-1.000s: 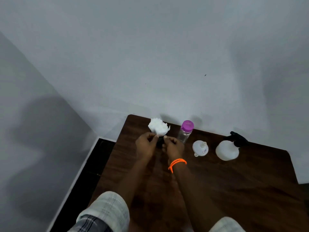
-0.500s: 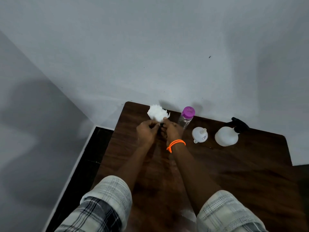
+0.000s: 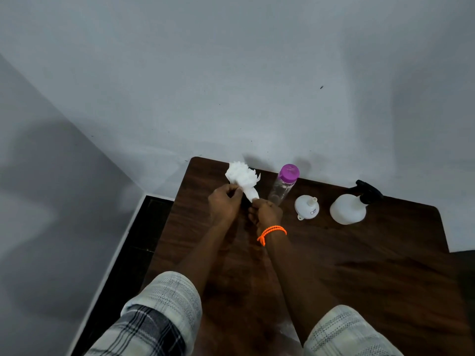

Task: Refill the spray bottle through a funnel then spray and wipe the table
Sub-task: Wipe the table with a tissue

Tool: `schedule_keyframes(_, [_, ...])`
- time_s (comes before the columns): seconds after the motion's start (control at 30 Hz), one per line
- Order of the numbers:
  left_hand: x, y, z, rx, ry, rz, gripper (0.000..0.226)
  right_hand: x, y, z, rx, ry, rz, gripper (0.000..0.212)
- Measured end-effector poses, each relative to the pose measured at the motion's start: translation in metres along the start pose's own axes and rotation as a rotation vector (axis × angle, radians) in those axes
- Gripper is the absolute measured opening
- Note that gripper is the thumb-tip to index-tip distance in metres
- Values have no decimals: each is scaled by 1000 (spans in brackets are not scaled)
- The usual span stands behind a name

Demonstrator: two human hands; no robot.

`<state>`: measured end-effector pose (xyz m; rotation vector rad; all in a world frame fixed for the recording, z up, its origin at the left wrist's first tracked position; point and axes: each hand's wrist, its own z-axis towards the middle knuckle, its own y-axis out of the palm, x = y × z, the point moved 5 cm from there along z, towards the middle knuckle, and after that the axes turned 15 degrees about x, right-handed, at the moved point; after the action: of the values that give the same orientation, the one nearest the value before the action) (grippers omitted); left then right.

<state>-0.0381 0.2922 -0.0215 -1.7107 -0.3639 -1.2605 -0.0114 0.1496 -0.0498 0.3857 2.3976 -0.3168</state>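
Near the far left corner of the dark wooden table (image 3: pixel 359 265), the left hand (image 3: pixel 225 205) and right hand (image 3: pixel 267 214) both pinch the crumpled white tissue wad (image 3: pixel 243 179), which looks light, soft and tear-prone, probably best gathered by its bunched lower end.

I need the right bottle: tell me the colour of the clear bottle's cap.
Purple, or magenta: the cap tops the clear bottle, seen best in the head view.
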Motion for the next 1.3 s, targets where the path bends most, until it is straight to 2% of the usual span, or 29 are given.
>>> schedule_keyframes(0.17, [-5, 8, 1, -61, -28, 31, 21, -2, -6, -2, -13, 3, 31, 9])
schedule_keyframes(0.3, [-19, 18, 1, -114, -166, 68, 29, -14, -3, -7, -64, -49, 105, 13])
schedule_keyframes(0.37, [-28, 24, -4, -172, -402, -57, 36, -20, -2, -10, -79, -68, 140, 13])
schedule_keyframes(0.47, [-22, 35, -24, -386, -818, -393, 42, -27, -5, -13, -87, -109, 150, 17])
schedule_keyframes(0.57, [-14, 37, -32, -465, -974, -597, 39, -31, -12, -20, -118, -154, 137, 19])
schedule_keyframes(0.7, [-15, 33, -33, -378, -1015, -702, 38, -28, -30, -22, -152, -178, 103, 22])
schedule_keyframes(0.97, [-52, -2, -31, -224, -972, -567, 18, -1, -43, -7, -94, -112, -138, 15])
schedule_keyframes(1.1, [-73, -23, -27, -162, -980, -578, 21, 12, -26, -6, -104, -126, -252, 9])
schedule_keyframes(1.23, [-91, -41, -15, -72, -941, -560, 21, 21, -2, -4, -133, -251, -398, 14])
schedule_keyframes(1.3, [-104, -54, -9, 18, -811, -315, 37, 23, 5, -2, -60, -458, -599, 4])
